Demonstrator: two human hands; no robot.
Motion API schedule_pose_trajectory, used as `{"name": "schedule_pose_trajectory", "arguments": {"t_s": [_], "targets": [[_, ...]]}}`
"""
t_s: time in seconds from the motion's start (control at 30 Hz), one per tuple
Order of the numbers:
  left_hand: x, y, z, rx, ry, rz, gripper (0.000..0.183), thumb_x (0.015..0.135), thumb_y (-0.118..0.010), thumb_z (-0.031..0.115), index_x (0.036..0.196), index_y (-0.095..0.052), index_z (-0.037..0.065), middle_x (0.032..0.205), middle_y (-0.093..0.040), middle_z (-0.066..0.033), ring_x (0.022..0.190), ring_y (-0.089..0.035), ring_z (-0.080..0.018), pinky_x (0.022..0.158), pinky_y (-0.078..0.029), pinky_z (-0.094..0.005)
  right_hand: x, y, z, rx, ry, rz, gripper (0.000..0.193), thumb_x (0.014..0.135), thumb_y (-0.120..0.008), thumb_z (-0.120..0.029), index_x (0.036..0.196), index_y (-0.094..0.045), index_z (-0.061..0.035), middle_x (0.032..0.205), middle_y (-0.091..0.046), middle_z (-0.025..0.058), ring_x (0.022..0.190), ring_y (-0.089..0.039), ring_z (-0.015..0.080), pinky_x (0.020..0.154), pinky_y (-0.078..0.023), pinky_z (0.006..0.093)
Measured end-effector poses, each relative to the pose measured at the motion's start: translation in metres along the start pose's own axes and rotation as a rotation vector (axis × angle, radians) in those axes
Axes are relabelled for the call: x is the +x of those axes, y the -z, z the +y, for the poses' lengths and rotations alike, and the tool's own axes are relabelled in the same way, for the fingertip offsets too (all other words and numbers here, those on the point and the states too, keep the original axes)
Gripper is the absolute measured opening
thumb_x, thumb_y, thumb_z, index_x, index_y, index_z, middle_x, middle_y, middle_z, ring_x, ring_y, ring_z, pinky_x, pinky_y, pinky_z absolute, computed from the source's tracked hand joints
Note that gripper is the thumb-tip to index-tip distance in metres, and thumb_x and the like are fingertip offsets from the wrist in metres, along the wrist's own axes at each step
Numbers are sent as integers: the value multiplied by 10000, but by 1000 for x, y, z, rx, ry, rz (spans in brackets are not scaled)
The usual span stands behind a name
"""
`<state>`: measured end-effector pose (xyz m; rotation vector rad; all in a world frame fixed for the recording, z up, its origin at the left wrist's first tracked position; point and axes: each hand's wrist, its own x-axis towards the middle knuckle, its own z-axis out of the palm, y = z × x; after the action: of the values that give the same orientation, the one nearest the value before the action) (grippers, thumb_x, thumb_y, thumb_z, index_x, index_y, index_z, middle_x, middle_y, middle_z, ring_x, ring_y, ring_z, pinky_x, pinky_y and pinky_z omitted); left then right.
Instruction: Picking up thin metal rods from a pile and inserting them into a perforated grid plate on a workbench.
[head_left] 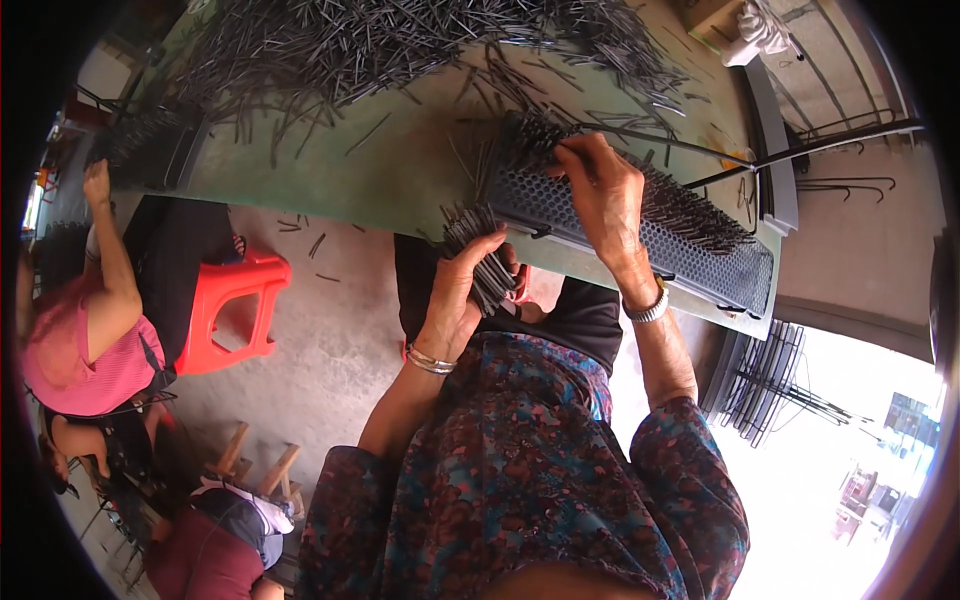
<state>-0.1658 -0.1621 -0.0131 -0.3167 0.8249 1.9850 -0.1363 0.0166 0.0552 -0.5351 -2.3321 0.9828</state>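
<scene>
My left hand point(450, 295) is wrapped round a bundle of thin black rods point(478, 240) just off the table's near edge. The rods stick out above and below the thumb. My right hand point(612, 195) is over a long dark rack with a honeycomb of holes point(550, 197). Its thumb and fingertips are pinched together near rods at the rack's left end; what they hold is too small to make out. Many short black rods point(690, 212) stand upright in the rack's far rows, while the holes along its near side are bare.
A large heap of loose black rods point(380, 45) covers the back of the green table point(320, 180), with strays around it. A metal bar frame point(755, 165) stands at the right. At the left are a red plastic stool point(250, 300) and a co-worker in pink point(95, 350).
</scene>
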Motion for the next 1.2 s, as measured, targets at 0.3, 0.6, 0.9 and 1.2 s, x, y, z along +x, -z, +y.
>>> {"name": "schedule_pose_trajectory", "arguments": {"t_s": [0.3, 0.6, 0.9, 1.2], "targets": [[2, 9, 4, 18, 3, 9, 175, 850, -684, 139, 981, -633, 34, 711, -621, -50, 611, -619, -160, 555, -542, -312, 3, 0, -4, -41, -41, -63, 94, 888, -618, -61, 950, -621, 10, 698, -684, 92, 673, -691, 137, 591, -496, 244], [8, 13, 11, 4, -20, 28, 202, 843, -676, 107, 1023, -617, 37, 688, -595, -49, 589, -579, -153, 530, -521, -319, 4, -13, 7, -231, 129, -48, 88, 832, -684, -118, 908, -676, -74, 805, -635, 67, 673, -643, 198, 611, -498, 307], [16, 8, 15, 94, -44, 95, 127, 839, -690, 144, 844, -621, 38, 673, -596, -55, 567, -579, -159, 512, -516, -327, 3, -7, 8, -241, 227, -67, 96, 806, -706, -123, 893, -678, -91, 826, -604, 59, 675, -626, 235, 603, -491, 332], [23, 7, 18, 181, -3, 84, 135, 872, -671, 208, 905, -612, 91, 701, -594, -34, 643, -583, -156, 579, -506, -333, 8, -11, 17, -220, 318, -83, 112, 799, -715, -129, 900, -693, -87, 865, -619, 60, 719, -647, 254, 629, -513, 329]]}}
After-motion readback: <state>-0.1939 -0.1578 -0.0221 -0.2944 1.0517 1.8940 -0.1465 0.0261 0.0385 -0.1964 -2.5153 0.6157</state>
